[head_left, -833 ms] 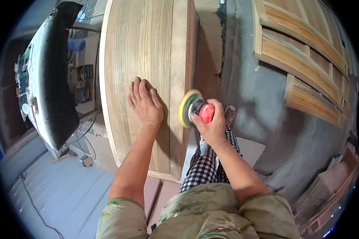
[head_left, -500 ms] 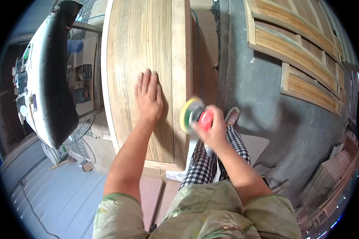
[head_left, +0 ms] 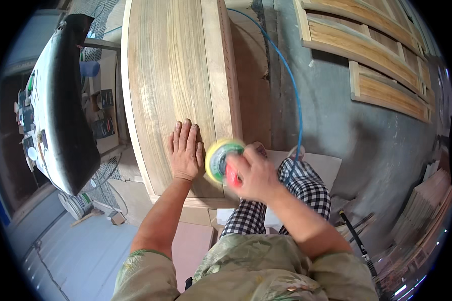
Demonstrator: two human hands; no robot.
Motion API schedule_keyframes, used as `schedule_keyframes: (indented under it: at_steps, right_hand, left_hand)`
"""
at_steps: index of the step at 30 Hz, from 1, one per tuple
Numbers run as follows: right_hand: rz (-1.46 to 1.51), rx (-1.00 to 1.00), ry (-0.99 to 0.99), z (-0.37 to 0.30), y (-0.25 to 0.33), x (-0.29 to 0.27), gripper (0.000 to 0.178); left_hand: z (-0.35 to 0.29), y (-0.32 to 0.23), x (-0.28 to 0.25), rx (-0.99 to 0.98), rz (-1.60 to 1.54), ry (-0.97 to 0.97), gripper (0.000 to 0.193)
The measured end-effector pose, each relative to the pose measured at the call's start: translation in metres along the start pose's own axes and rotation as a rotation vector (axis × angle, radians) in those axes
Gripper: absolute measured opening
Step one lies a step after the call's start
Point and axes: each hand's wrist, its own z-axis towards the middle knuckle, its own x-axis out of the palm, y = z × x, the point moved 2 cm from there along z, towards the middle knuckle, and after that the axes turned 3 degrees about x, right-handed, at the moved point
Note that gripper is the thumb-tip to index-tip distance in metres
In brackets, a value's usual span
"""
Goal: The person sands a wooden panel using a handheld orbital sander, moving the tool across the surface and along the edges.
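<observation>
My left hand (head_left: 186, 155) lies flat on a long wooden panel (head_left: 165, 65), its fingers stretched out toward the far end. In my right hand (head_left: 254, 173) is an orbital sander (head_left: 217, 163) with a red grip and a round yellow-and-green pad. The sander is tilted at the panel's near right corner and blurred by motion; whether its pad touches the wood I cannot tell. A blue hose (head_left: 295, 90) curves over the floor on the right toward my legs.
Slatted wooden frames (head_left: 361, 47) lie on the grey floor at the far right. Stacked boards (head_left: 422, 205) stand at the lower right. To the left are a dark-and-white curved cover (head_left: 68, 100), small boxes (head_left: 104, 113) and a bucket (head_left: 75, 203).
My right hand has brought the sander leftward and down, over the panel's near right corner. My left hand sits closer to the panel's near end. The blue hose now shows in a wide curve.
</observation>
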Motion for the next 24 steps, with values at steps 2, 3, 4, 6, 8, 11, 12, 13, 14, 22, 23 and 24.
schedule_keyframes:
  at_steps: [2,3,4,6,8,11,12,13,14,22,23,24]
  right_hand:
    - [0.112,0.216,-0.073,0.042,-0.019,-0.013,0.056]
    - [0.114,0.267,-0.187,0.072,-0.036,-0.026,0.055]
    - [0.128,0.322,-0.290,0.090,-0.045,-0.030,0.054]
    - [0.047,0.401,-0.234,0.094,-0.041,-0.037,0.050]
    - [-0.095,0.363,0.226,0.056,0.016,-0.027,0.045]
    - [-0.138,-0.101,-0.103,-0.023,-0.024,0.014,0.046]
    - [-0.062,-0.108,-0.070,-0.043,-0.038,0.029,0.043]
    - [0.264,0.167,-0.065,-0.040,-0.029,0.023,0.042]
    - [0.588,0.445,-0.059,-0.037,-0.022,0.015,0.041]
    - [0.536,0.295,0.017,-0.098,-0.016,0.038,0.042]
    - [0.599,0.392,0.142,-0.100,-0.030,0.036,0.044]
    - [0.658,0.481,0.260,-0.102,-0.040,0.035,0.047]
  left_hand:
    - [0.001,-0.004,0.000,-0.005,-0.007,-0.003,0.051]
    - [0.006,-0.016,0.000,0.000,-0.012,0.001,0.051]
    - [0.006,-0.017,0.001,0.008,-0.029,0.000,0.051]
    - [0.008,-0.016,0.003,0.017,-0.064,0.000,0.050]
    - [-0.002,0.011,-0.003,-0.028,-0.006,-0.020,0.049]
    - [0.003,-0.004,0.005,0.015,0.015,-0.038,0.048]
    - [0.006,-0.008,0.006,0.022,0.009,-0.039,0.047]
    - [0.007,-0.008,0.003,0.029,-0.006,-0.048,0.046]
    - [0.006,-0.007,0.002,0.037,-0.020,-0.056,0.046]
    - [0.009,-0.001,0.008,0.079,0.006,-0.111,0.047]
    - [0.011,-0.004,0.007,0.070,-0.001,-0.105,0.048]
    - [0.016,-0.005,0.006,0.068,-0.009,-0.109,0.048]
